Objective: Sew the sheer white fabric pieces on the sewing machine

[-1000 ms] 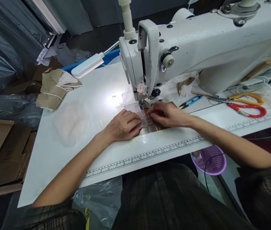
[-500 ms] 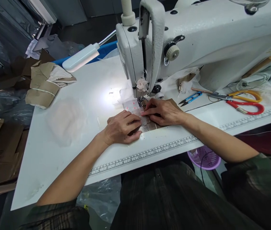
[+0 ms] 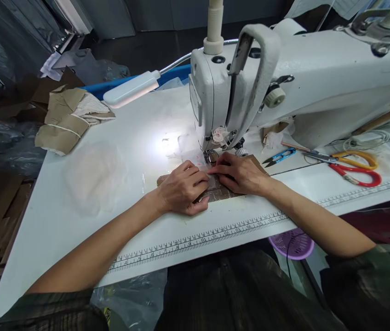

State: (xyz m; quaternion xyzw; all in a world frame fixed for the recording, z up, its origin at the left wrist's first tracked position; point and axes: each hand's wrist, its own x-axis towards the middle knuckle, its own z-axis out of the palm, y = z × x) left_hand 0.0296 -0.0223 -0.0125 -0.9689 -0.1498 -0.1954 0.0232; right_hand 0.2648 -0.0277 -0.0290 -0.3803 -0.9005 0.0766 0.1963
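My left hand (image 3: 185, 188) lies on the work with its fingers bent and close together, pressing sheer white fabric (image 3: 191, 151) with small pink dots against a brown sheet (image 3: 227, 192). From the other side, my right hand (image 3: 239, 174) pinches the fabric's edge between thumb and forefinger, just in front of the presser foot (image 3: 211, 157). Both hands are beneath the head of a white sewing machine (image 3: 212, 92). The fingertips of the two hands nearly meet. My left fingers hide part of the fabric, and stitch-like pale lines show on the brown sheet.
To the right lie blue thread snips (image 3: 280, 157) and scissors with red and yellow handles (image 3: 357, 172). A pile of sheer fabric (image 3: 93, 177) and a tied brown bundle (image 3: 67, 122) are at left. A lamp (image 3: 131, 89) reaches over the table; a printed ruler (image 3: 195, 243) lines its front edge.
The camera view has shifted, so the machine sits lower and farther right in the picture. Both hands keep to the fabric by the presser foot, with only slight finger movement.
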